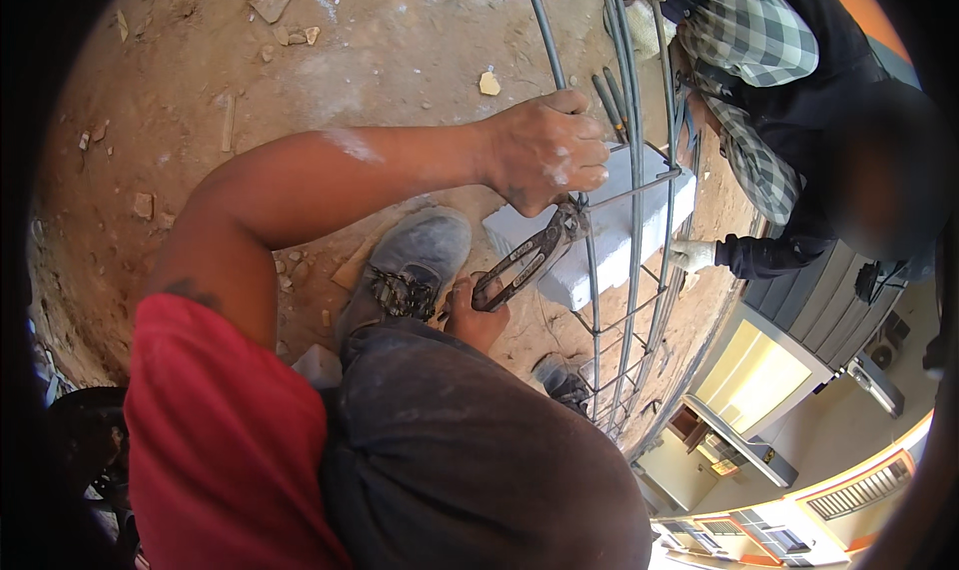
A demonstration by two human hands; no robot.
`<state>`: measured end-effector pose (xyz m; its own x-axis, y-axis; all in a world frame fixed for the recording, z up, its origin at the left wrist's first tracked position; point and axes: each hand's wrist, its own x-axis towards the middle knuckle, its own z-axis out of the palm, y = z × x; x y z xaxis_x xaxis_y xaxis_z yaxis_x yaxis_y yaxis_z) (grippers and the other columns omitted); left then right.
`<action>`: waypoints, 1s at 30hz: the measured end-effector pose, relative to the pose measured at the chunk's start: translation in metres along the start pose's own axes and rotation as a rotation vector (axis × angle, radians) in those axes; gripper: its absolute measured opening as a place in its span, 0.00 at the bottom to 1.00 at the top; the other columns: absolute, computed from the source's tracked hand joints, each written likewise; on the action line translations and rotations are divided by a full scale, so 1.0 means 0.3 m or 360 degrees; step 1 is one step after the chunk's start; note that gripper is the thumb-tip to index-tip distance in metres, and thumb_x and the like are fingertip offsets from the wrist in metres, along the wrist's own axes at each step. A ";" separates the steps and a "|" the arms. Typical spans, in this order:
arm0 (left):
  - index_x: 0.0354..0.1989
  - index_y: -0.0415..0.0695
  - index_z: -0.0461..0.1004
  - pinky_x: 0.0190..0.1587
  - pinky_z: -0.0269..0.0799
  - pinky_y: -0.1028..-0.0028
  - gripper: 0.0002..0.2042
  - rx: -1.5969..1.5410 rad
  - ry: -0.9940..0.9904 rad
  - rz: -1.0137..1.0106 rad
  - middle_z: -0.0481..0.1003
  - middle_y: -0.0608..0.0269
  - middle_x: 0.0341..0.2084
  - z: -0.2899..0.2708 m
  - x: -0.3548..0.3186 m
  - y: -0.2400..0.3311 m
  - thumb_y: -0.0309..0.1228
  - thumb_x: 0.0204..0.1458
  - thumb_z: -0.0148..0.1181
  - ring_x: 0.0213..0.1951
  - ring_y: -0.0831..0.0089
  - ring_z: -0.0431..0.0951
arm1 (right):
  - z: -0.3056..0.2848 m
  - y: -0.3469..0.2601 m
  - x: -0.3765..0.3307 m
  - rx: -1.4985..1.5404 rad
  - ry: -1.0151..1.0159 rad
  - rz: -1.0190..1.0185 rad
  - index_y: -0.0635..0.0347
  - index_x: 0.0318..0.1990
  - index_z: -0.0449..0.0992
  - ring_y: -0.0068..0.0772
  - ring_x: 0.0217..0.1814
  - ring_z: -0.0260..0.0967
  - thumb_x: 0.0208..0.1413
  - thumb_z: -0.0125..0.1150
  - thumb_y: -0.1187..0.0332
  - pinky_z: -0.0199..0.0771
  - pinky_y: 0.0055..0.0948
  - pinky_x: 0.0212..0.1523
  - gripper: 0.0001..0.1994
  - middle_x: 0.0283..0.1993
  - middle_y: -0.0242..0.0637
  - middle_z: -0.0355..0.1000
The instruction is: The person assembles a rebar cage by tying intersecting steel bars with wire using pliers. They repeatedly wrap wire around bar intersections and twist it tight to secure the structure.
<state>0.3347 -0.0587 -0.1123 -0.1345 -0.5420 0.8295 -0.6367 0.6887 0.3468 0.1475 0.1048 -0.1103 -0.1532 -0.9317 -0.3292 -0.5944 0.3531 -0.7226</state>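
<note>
A long cage of steel rebar (636,210) with cross stirrups runs across the right of my view. My left hand (549,152) is closed in a fist around its nearest bar, and the inside of the fist is hidden. Just below it, my right hand (477,315) grips the handles of dark pincers (529,260). The pincers' jaws meet the same bar where a stirrup joins it, beside my left thumb. Any tie wire at that joint is too small to make out. A pale block (559,282) lies under the cage.
A person in a checked garment (749,30) bends over the cage's far side, a gloved hand (689,255) close to it. My shoe (410,260) stands on sandy ground (400,60) with stone chips. Buildings (759,380) show at lower right.
</note>
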 end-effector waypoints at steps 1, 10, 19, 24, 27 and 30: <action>0.24 0.52 0.72 0.46 0.62 0.67 0.08 0.0003 0.0005 -0.0007 0.67 0.73 0.22 0.000 0.000 -0.001 0.32 0.30 0.60 0.33 0.72 0.72 | 0.021 0.029 0.012 0.0057 0.0065 -0.0166 0.64 0.31 0.70 0.20 0.18 0.63 0.57 0.62 0.76 0.61 0.23 0.19 0.06 0.21 0.31 0.68; 0.26 0.51 0.72 0.44 0.61 0.67 0.14 0.0014 -0.0041 -0.0003 0.67 0.73 0.24 0.000 -0.002 -0.003 0.31 0.24 0.61 0.34 0.73 0.71 | 0.056 0.041 0.047 -0.0090 0.0126 -0.0213 0.62 0.27 0.70 0.19 0.22 0.62 0.56 0.61 0.74 0.61 0.24 0.25 0.08 0.21 0.29 0.67; 0.26 0.52 0.71 0.44 0.61 0.67 0.15 -0.0014 -0.0099 -0.0017 0.66 0.73 0.24 -0.009 0.001 -0.001 0.31 0.23 0.61 0.34 0.73 0.71 | 0.044 -0.040 -0.020 -0.0308 0.0320 0.0032 0.61 0.34 0.70 0.22 0.26 0.65 0.55 0.63 0.72 0.67 0.28 0.30 0.07 0.25 0.31 0.68; 0.29 0.51 0.72 0.45 0.63 0.66 0.12 -0.0056 -0.0139 -0.0007 0.69 0.73 0.27 -0.021 0.002 0.000 0.30 0.32 0.63 0.37 0.74 0.72 | -0.026 0.025 0.040 -0.0380 0.0209 -0.0065 0.61 0.38 0.69 0.25 0.26 0.67 0.55 0.60 0.72 0.68 0.29 0.31 0.07 0.25 0.34 0.68; 0.31 0.51 0.73 0.46 0.64 0.66 0.09 -0.0027 -0.0169 0.0050 0.70 0.73 0.28 -0.027 0.003 -0.009 0.30 0.39 0.63 0.38 0.74 0.72 | -0.004 0.075 0.074 -0.0286 0.0242 -0.0104 0.61 0.35 0.69 0.21 0.27 0.63 0.55 0.61 0.74 0.65 0.26 0.31 0.06 0.26 0.30 0.67; 0.32 0.52 0.73 0.46 0.64 0.66 0.07 0.0001 -0.0191 0.0048 0.71 0.74 0.29 -0.033 0.000 -0.013 0.30 0.43 0.60 0.38 0.75 0.73 | 0.029 0.112 0.134 -0.0305 0.0224 -0.0268 0.61 0.35 0.69 0.21 0.27 0.63 0.55 0.61 0.75 0.65 0.25 0.31 0.05 0.26 0.28 0.66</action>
<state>0.3449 -0.0568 -0.1092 -0.2435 -0.5745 0.7814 -0.6315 0.7054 0.3219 0.1283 0.0800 -0.1529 -0.1398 -0.9833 -0.1168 -0.7570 0.1822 -0.6275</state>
